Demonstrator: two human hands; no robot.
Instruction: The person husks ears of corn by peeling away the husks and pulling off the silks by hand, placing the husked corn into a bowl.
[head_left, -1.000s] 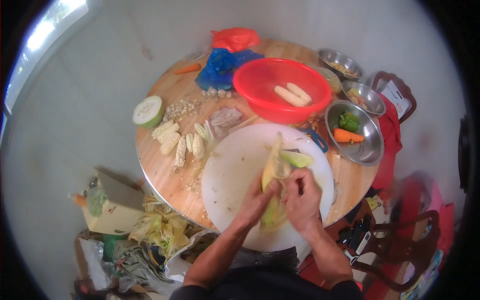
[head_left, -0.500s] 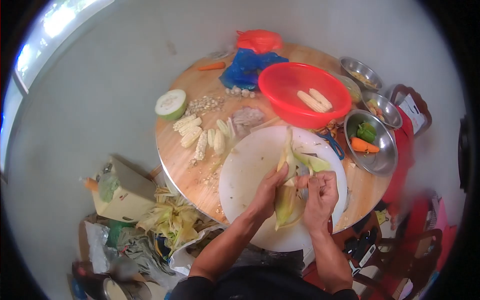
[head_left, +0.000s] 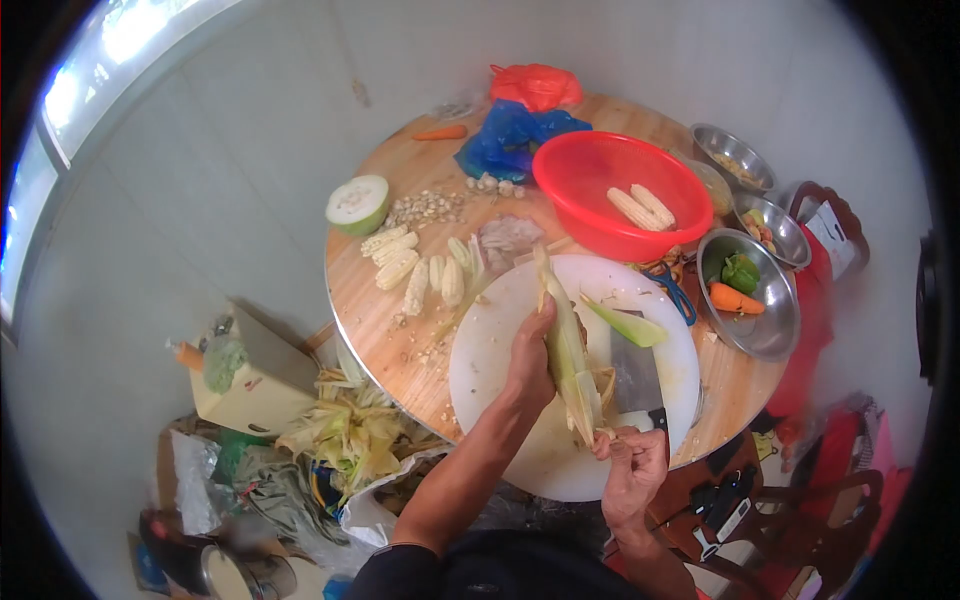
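Note:
My left hand (head_left: 532,362) is wrapped round an ear of corn (head_left: 571,365) that still has pale green husk on it, tilted above a round white cutting board (head_left: 482,340). Near the ear's lower end, the fingers of my right hand (head_left: 636,470) are pinched on a strip of husk. A loose green husk leaf (head_left: 634,326) lies on the board, partly over the blade of a kitchen knife (head_left: 634,372). The knife's dark handle points toward my right hand.
Husked corn cobs (head_left: 398,268), garlic (head_left: 425,207) and a cut gourd (head_left: 358,203) sit left on the round table. Behind the board stands a red basin (head_left: 560,205) with two cobs. Steel bowls (head_left: 775,325) line the right. Husks (head_left: 350,430) pile below left.
My right hand has moved down from the ear's middle to its lower end. The ear has turned, and a husk leaf now lies loose on the board. The knife has come into view.

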